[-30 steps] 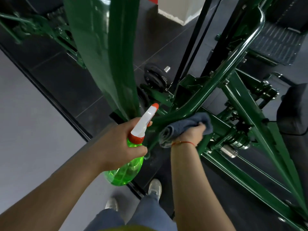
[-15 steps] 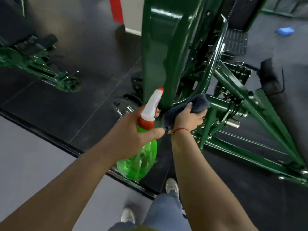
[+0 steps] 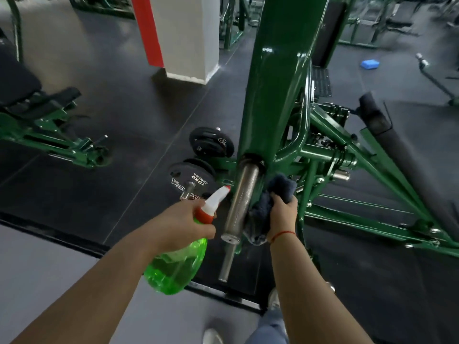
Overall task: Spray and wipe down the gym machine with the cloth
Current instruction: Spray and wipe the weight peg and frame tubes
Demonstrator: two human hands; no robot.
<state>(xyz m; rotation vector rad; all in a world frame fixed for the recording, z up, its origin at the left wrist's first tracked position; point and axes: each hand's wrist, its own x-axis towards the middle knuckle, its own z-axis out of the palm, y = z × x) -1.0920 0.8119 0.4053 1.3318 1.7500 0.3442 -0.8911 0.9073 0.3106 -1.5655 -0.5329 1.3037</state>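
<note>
Head view, looking down on a green gym machine [image 3: 278, 95] standing on a dark rubber floor [image 3: 119, 112]. Two hands are in view. The left hand [image 3: 182, 225] is curled round the neck of the one translucent green spray bottle [image 3: 175, 265], at its red collar. The white nozzle [image 3: 219, 194] points toward the machine's single knurled steel sleeve [image 3: 242, 199], which projects down and toward the viewer from the foot of the broad upright column. Whether a finger lies on the trigger cannot be told. The right hand [image 3: 282, 216], with a red thread [image 3: 283, 234] at the wrist, grips the one bunched dark blue cloth [image 3: 283, 187], fingers closed over it. The cloth lies just beside the sleeve on its right, at the column's base, and contact with the metal cannot be made out. Its upper fold stands above the fingers and its lower end hangs below the palm. Two black weight plates [image 3: 211, 145] sit left of the column, and the nearer plate [image 3: 191, 178] is marked 10 KG. One black padded roller [image 3: 402, 155] slants across the right side. One small blue object [image 3: 370, 64] lies on the floor at upper right, well apart from the hands. Two light shoes [image 3: 274, 299] show near the bottom edge. A second green machine [image 3: 49, 137] stands at far left.
</note>
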